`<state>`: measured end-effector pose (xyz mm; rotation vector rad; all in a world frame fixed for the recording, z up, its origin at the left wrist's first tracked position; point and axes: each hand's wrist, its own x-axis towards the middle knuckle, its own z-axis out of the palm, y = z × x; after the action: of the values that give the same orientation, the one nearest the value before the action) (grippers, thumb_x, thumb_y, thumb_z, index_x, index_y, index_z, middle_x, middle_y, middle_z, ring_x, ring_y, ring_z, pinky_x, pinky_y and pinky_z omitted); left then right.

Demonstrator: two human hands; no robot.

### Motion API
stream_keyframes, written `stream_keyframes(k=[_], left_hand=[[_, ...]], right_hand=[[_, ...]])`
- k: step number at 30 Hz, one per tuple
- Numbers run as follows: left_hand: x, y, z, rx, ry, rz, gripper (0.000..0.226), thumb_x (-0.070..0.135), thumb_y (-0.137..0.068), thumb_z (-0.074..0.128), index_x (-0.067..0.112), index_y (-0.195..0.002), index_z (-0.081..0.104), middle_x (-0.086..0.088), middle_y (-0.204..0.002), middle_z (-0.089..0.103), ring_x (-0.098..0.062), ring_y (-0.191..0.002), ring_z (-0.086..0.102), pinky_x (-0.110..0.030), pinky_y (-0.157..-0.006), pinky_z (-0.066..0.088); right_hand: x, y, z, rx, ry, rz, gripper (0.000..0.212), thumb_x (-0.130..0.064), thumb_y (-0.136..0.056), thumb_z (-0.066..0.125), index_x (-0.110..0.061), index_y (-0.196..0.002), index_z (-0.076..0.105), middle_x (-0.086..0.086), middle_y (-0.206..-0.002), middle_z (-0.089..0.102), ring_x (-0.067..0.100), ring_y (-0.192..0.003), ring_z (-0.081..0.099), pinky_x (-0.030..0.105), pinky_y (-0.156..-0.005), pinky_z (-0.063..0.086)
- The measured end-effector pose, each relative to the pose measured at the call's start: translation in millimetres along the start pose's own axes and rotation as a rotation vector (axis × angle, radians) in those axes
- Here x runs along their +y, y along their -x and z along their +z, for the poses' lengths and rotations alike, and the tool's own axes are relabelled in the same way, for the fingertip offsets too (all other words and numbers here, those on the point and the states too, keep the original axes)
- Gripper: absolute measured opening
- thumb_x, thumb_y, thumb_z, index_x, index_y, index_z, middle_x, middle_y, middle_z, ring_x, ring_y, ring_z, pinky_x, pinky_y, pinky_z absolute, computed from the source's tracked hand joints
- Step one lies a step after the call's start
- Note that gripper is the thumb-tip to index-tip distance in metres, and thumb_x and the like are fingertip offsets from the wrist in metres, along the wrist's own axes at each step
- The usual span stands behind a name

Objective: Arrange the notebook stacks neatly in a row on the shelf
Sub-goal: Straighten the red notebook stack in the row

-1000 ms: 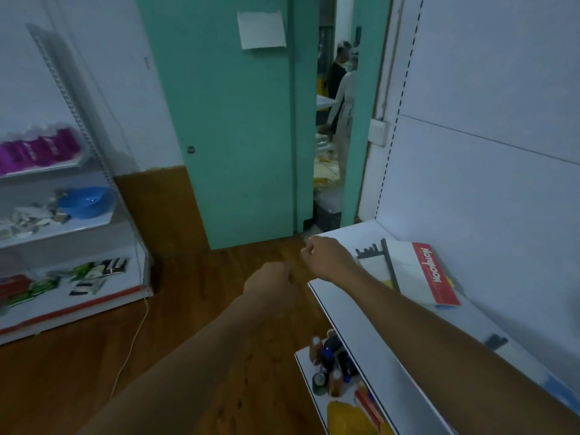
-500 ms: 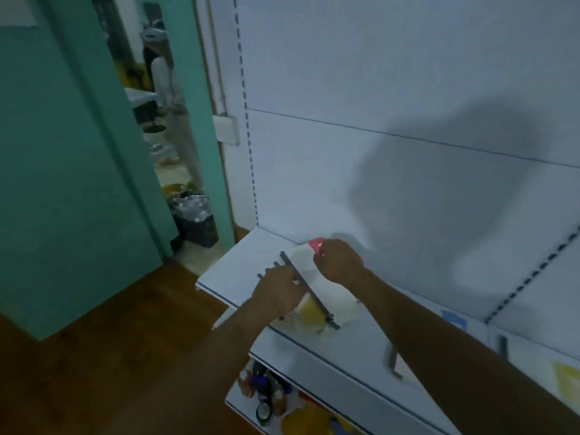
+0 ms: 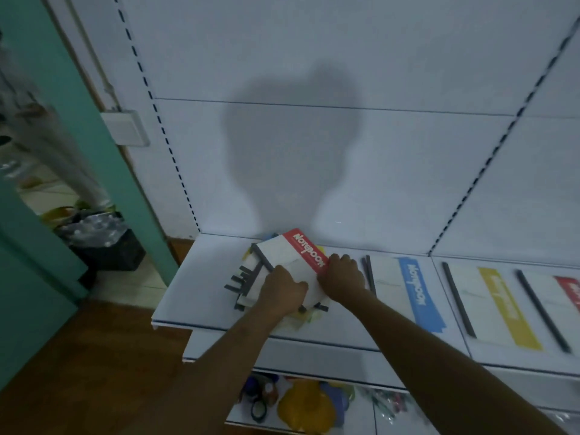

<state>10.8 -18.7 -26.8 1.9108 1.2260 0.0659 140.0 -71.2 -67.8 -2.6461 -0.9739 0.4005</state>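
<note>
Far left of the white shelf (image 3: 194, 296) stands a teal door (image 3: 37, 262), and past its edge a dark bin (image 3: 103, 243) filled with clear bottles sits on the floor; a white switch plate (image 3: 125, 128) hangs on the wall above and left of the shelf's left end; on the shelf's left part lies a skewed notebook stack (image 3: 251, 277), dark spines fanned out at its left side, topped by the red-banded notebook (image 3: 295, 255), which is turned at an angle to the shelf's front edge; the left hand (image 3: 282, 293) rests on the stack's near side, fingers curled over the top cover; the right hand (image 3: 342, 277) grips the red band's near end, fingers bent round the edge; right of it on the shelf lie a blue-banded notebook (image 3: 417, 293), a yellow-banded notebook (image 3: 505, 309) and a second red-banded one (image 3: 571, 290), side by side; below the shelf a lower tier (image 3: 361, 425) holds small bottles (image 3: 266, 390) and a yellow bag (image 3: 304, 406); a head-shaped shadow (image 3: 295, 136) falls on the back panel.
</note>
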Motion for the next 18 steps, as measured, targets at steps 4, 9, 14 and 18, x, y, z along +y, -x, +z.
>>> stream_keyframes(k=[4, 9, 14, 18], left_hand=[[-3, -2, 4, 0.103, 0.244, -0.074, 0.057, 0.024, -0.084, 0.061, 0.009, -0.135, 0.042, -0.011, -0.131, 0.056, -0.029, -0.115, 0.056, -0.038, -0.091, 0.053], [0, -1, -2, 0.196, 0.398, -0.102, 0.037, 0.007, -0.087, 0.060, -0.001, -0.123, 0.055, -0.016, -0.124, 0.062, -0.032, -0.108, 0.061, -0.030, -0.074, 0.052], [13, 8, 11, 0.111, 0.355, 0.058, 0.043, 0.009, -0.090, 0.054, 0.010, -0.132, 0.046, -0.009, -0.131, 0.057, -0.028, -0.113, 0.056, -0.033, -0.084, 0.054], [48, 24, 35, -0.103, 0.434, 0.271, 0.058, 0.004, -0.094, 0.049, 0.025, -0.143, 0.027, -0.006, -0.137, 0.048, -0.023, -0.105, 0.050, -0.024, -0.048, 0.054]], right_hand=[[11, -7, 4, -0.099, -0.128, 0.057, 0.042, -0.048, -0.086, 0.051, -0.014, -0.110, 0.057, 0.005, -0.101, 0.067, 0.019, -0.081, 0.064, 0.037, -0.079, 0.057], [15, -4, -1, -0.125, -0.282, 0.021, 0.039, -0.041, -0.093, 0.050, -0.006, -0.112, 0.052, 0.008, -0.104, 0.065, 0.025, -0.092, 0.066, 0.039, -0.085, 0.056], [28, 18, -19, 0.020, -0.505, 0.116, 0.038, -0.045, -0.096, 0.045, -0.011, -0.111, 0.051, 0.002, -0.101, 0.063, 0.016, -0.083, 0.061, 0.030, -0.074, 0.053], [63, 51, -56, 0.212, -0.629, 0.211, 0.034, -0.045, -0.096, 0.042, -0.014, -0.110, 0.047, -0.001, -0.096, 0.062, 0.013, -0.078, 0.063, 0.027, -0.065, 0.055]])
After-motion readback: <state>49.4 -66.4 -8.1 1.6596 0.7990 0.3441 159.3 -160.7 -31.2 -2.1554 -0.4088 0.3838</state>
